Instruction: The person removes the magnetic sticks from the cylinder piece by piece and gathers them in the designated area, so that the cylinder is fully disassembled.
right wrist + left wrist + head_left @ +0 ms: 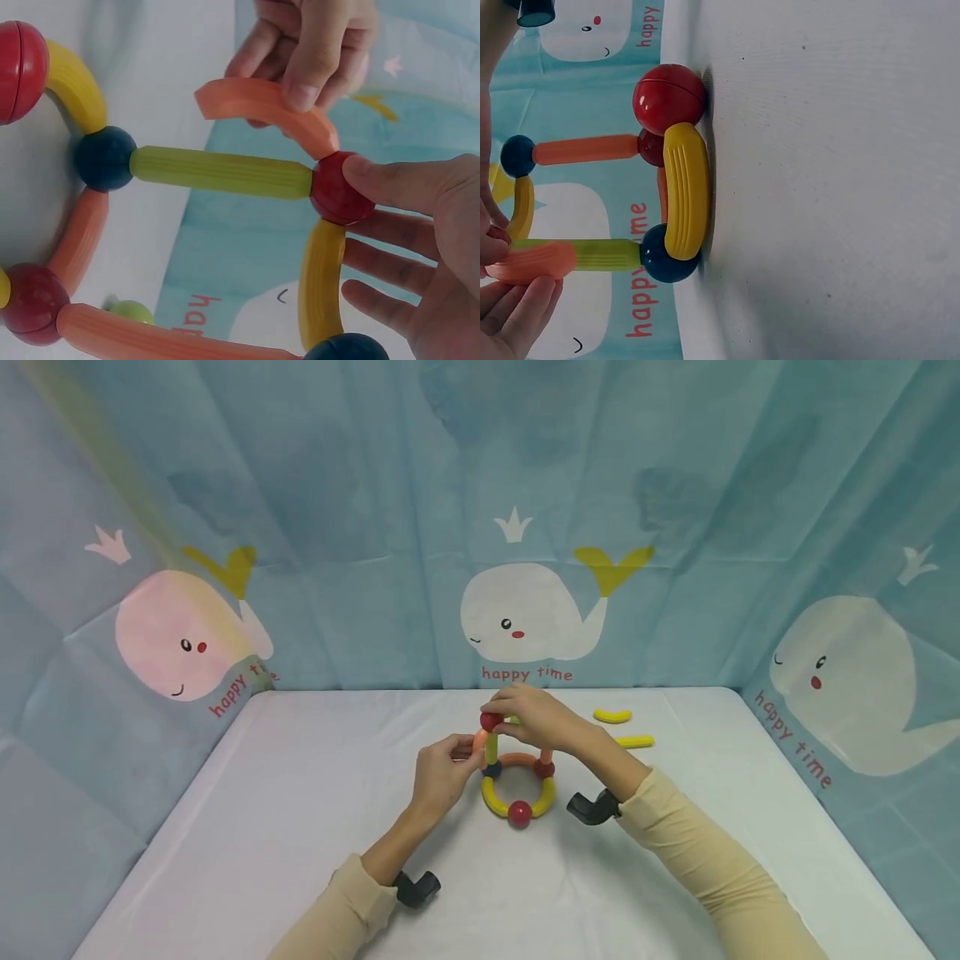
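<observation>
My left hand [442,777] pinches a curved orange piece [262,105], whose one end meets a red ball [343,188]. The thumb and fingers of my right hand [427,240] hold that ball at the top of a straight green stick [221,172]. The stick stands on a blue ball [106,158] of the base ring. A curved yellow piece [322,285] runs from the held ball to another blue ball [517,156], which tops an orange stick [586,149]. In the head view the ring has yellow arcs [492,799] and a larger red ball [520,814] in front.
A curved yellow piece [612,717] and a straight yellow stick [636,742] lie on the white table [300,793] behind my right forearm. A green ball [132,310] shows partly behind the frame in the right wrist view. A whale-print curtain [360,610] hangs beyond the table.
</observation>
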Demonstrator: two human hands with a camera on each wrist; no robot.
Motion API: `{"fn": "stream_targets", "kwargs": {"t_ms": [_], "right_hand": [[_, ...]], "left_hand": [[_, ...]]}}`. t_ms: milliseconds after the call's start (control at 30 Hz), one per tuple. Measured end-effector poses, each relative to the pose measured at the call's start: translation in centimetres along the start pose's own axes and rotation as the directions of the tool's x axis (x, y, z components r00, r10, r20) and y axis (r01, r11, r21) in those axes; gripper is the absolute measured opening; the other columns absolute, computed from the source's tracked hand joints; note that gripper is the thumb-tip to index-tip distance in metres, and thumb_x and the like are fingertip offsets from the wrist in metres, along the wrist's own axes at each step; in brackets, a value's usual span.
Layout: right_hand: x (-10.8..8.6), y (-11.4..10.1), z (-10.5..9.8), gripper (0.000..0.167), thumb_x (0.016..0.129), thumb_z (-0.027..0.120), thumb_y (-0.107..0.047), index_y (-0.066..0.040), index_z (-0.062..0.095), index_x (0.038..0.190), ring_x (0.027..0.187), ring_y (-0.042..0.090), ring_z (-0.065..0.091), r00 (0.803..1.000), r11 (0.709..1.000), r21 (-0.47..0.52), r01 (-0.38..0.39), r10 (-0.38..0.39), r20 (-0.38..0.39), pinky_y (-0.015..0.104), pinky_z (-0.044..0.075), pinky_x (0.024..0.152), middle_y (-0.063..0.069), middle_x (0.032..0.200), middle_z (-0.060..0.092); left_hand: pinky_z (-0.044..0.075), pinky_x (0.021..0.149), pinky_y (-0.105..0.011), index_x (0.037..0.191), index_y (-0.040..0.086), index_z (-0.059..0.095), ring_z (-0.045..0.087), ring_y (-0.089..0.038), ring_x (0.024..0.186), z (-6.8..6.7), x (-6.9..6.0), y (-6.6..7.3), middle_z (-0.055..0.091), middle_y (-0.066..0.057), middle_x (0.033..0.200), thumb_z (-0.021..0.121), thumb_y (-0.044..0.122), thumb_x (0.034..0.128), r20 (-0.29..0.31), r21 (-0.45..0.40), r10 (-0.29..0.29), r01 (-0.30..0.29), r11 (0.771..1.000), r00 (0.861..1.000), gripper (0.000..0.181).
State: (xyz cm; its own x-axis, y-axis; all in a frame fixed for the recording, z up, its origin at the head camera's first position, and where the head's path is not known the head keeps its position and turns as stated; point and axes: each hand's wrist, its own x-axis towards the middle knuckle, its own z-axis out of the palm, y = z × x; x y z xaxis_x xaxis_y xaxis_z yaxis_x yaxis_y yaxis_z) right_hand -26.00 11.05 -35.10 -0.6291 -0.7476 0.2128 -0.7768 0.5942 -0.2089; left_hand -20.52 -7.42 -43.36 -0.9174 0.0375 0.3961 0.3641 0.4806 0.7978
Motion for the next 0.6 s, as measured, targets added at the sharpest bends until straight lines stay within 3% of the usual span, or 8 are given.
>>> {"fn": "stream_targets", "kwargs": {"t_ms": [233,433,600], "right_hand": [[-0.1,0.0,0.0,0.033,0.089,0.071,-0.017,-0.010,0.068,0.121,0.109,0.021,0.061,1.000,1.000,0.011,-0.001,0.001,-0.004,0.034,0.053,0.091,0.004,0.116,0.069],[-0.1,0.0,-0.2,0.033,0.089,0.071,-0.017,-0.010,0.068,0.122,0.108,0.020,0.061,1.000,1.000,0.017,-0.010,0.010,0.003,0.033,0.053,0.091,0.004,0.116,0.069],[0.0,-0.1,-0.3,0.035,0.090,0.070,-0.018,-0.011,0.067,0.124,0.110,0.020,0.060,1.000,1.000,0.019,-0.022,0.022,0.023,0.034,0.053,0.092,0.004,0.118,0.068]], "left_hand": [[0.060,0.071,-0.029,0.102,-0.002,0.073,0.073,-0.020,0.078,-0.3,0.1,-0.3,0.076,-0.011,0.086,0.071,0.012,0.0874,-0.015,0.046,-0.038,0.039,0.998,0.999,0.020],[0.060,0.074,-0.034,0.107,-0.001,0.072,0.073,-0.022,0.081,-1.0,0.0,-0.5,0.076,-0.011,0.087,0.071,0.012,0.0871,0.008,0.008,-0.091,0.091,0.996,0.996,0.024],[0.059,0.074,-0.032,0.113,0.002,0.071,0.072,-0.021,0.084,-2.1,0.0,-1.7,0.076,-0.010,0.090,0.070,0.015,0.0880,0.033,0.014,-0.184,0.184,0.983,0.982,0.028]]}}
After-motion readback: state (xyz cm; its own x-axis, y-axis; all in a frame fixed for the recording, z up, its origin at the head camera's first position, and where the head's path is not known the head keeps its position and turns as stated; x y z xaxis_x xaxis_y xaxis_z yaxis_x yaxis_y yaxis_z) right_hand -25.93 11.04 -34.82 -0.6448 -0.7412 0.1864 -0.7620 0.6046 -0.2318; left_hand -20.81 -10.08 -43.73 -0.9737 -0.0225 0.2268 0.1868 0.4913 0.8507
